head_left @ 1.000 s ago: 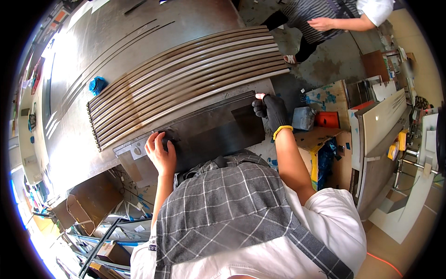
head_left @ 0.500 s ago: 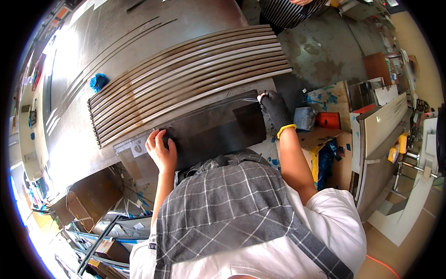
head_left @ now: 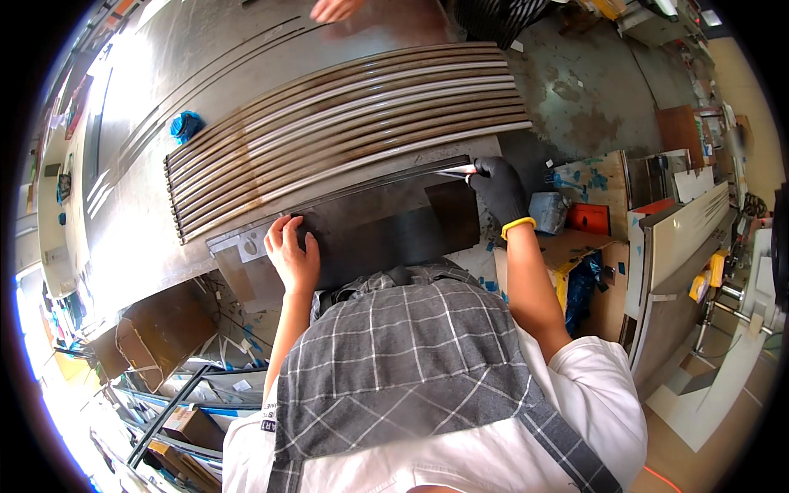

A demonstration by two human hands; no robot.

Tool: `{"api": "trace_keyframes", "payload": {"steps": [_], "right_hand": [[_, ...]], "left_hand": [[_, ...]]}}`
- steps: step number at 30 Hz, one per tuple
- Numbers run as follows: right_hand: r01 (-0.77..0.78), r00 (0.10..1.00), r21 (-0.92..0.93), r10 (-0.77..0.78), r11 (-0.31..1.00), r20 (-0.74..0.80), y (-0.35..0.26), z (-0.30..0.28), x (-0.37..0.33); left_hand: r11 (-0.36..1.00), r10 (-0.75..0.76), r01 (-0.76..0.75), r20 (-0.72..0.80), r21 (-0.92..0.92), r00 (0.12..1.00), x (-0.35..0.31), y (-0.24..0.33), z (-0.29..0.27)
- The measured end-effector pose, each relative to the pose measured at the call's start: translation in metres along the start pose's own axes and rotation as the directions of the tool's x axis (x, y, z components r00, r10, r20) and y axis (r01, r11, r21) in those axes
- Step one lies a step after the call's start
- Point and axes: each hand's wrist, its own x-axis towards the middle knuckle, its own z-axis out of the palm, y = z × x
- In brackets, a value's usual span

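Note:
A long dark metal panel [head_left: 378, 226] lies in front of me at the table's near edge, close against my apron. My bare left hand [head_left: 293, 255] rests on its left part, fingers bent and apart, thumb separate. My right hand [head_left: 500, 191], in a black glove with a yellow cuff, is at the panel's far right corner. Its bare fingertips pinch a thin pale strip [head_left: 450, 172] lying along the panel's far edge; whether the strip is part of the panel I cannot tell. Just beyond lies a row of several long metal bars [head_left: 353, 123], side by side.
A co-worker's hand [head_left: 335, 8] reaches over the far side of the metal table [head_left: 238, 49]. Crumpled blue plastic [head_left: 186, 126] sits left of the bars. Right of me stand a cardboard box [head_left: 604, 271] and leaning sheets [head_left: 682, 238]; another box [head_left: 164, 337] is at lower left.
The co-worker's hand has moved left over the far table. My view has shifted slightly. My right fingertips still hold the pale strip, and my left hand stays on the panel.

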Motion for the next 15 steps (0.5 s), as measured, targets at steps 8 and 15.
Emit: {"api": "trace_keyframes", "payload": {"steps": [8,15], "right_hand": [[0.068,0.989,0.31,-0.023,0.948,-0.145,-0.015,-0.004,-0.05],[0.028,0.992,0.545,0.044,0.838,-0.118,-0.018,0.014,-0.064]], "left_hand": [[1.0,0.001,-0.001,0.003,0.011,1.0,-0.001,0.001,-0.002],[0.999,-0.024,0.024,-0.013,-0.03,1.0,0.009,0.0,-0.014]]}}
